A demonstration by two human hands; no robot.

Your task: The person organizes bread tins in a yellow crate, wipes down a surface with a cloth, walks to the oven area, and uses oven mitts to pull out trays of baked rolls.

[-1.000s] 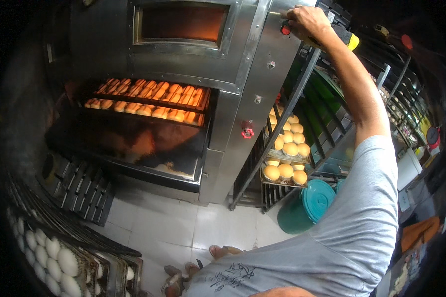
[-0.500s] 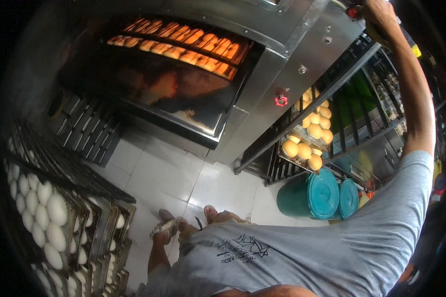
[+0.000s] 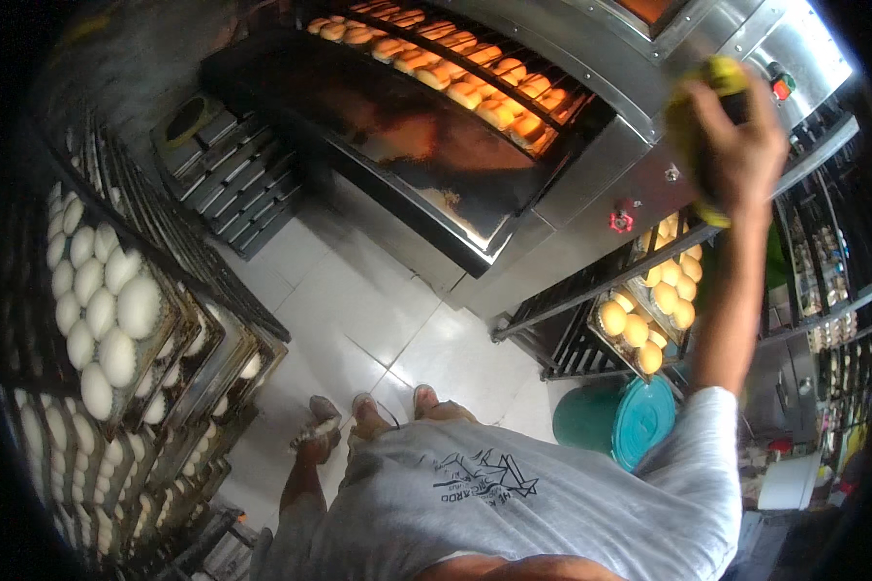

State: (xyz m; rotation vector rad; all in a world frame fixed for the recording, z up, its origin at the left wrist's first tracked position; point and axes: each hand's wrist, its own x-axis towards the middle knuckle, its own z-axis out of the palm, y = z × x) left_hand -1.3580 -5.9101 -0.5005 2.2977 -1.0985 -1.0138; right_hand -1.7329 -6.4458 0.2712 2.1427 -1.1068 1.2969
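Note:
My right hand (image 3: 746, 160) is raised at the right, in front of the oven's steel side. Its fingers are closed around a black-and-yellow pad (image 3: 696, 131), blurred by motion. Low beside my body, my left hand (image 3: 322, 431) is closed on something pale that I cannot make out. The oven (image 3: 606, 126) has its dark door (image 3: 388, 136) folded down. Behind it, rows of browning buns (image 3: 455, 77) glow orange on dark trays. A red knob (image 3: 621, 221) sits on the oven's side, below my right hand.
At the left a rack holds stacked trays of pale dough balls (image 3: 102, 310). A right-hand rack (image 3: 601, 254) carries trays of golden buns (image 3: 635, 329), above a teal lidded bin (image 3: 591, 421). Another yellow-edged dark pad (image 3: 186, 121) lies on grey crates (image 3: 242, 179) beside the oven.
My right hand has come down and inward from the upper right, and the black-and-yellow pad in it now shows plainly. The view has shifted, bringing more of the left rack in.

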